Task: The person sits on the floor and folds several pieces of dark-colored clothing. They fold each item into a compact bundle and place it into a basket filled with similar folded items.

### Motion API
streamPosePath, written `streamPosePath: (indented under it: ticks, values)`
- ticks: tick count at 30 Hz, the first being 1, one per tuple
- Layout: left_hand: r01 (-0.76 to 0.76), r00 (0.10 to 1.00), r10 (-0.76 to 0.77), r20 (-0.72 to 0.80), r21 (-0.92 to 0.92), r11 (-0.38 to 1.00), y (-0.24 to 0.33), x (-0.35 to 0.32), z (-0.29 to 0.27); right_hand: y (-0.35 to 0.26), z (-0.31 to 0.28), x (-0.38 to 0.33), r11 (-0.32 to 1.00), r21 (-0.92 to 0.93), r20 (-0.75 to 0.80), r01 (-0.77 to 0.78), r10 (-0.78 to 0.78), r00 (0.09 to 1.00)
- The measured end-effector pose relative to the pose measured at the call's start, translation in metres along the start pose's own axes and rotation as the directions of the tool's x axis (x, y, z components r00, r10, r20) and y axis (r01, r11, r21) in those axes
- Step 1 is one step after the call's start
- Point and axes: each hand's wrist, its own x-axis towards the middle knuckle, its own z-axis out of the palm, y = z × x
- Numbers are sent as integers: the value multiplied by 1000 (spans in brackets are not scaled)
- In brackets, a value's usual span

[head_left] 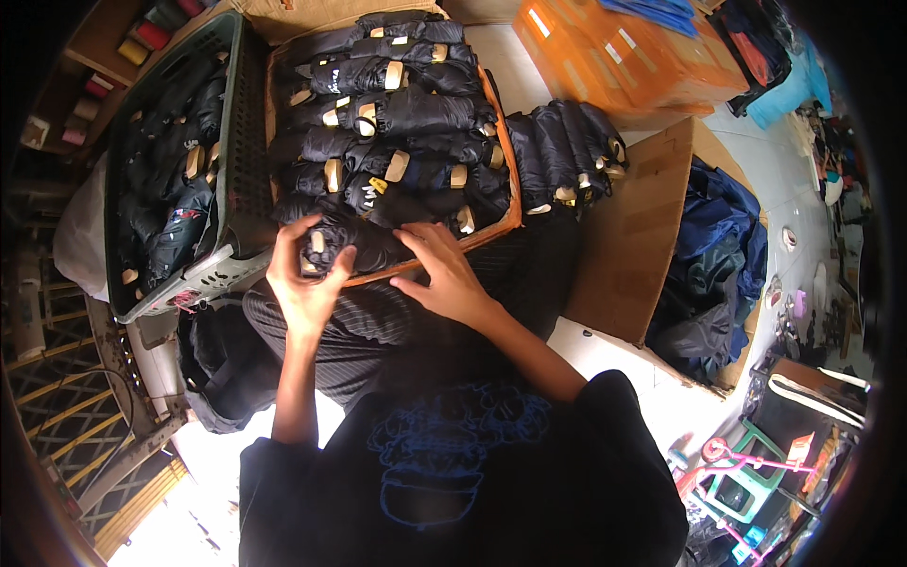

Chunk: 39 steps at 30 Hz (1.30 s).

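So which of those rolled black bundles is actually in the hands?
The rolled black bundle at the orange crate's near edge: left hand wraps it, right hand rests beside it. The others lie untouched.

The orange crate [501, 142] in front of you is packed full of rolled black bundles [397, 113], leaving no gap inside. Left of the crate, the grey basket [231, 123] presses against it; right of it, a stack of bundles [567, 151] and a cardboard box [633, 227] crowd the side. Only above the crate can your hands pass.

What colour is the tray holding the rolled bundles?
Orange, its rim clearest in the head view.
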Motion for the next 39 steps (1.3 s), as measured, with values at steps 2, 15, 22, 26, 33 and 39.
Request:
streamPosePath:
  ticks: [2,15,22,26,33,39]
  values:
    - [93,989,-121,-82,-288,953,17,-1,6,-8,1,5,978,199,42,-69,62,997]
    - [297,883,-401,-243,-370,880,-63,-11,30,78,-14,74,758,-608,-154,-237,181,971]
    - [272,950,-289,-118,-141,952,-60,-18,38,84,-10,86,802,-564,-44,-196,208,977]
    - [200,966,-225,-125,-186,962,-62,-18,34,57,-35,101,863,-271,88,-426,463,882]
    - [178,975,-188,-115,-89,980,-67,-23,40,112,-101,43,746,417,88,-520,536,840]
    - [-26,991,61,-120,270,962,-56,-23,44,110,-122,-6,212,955,105,-207,412,905]
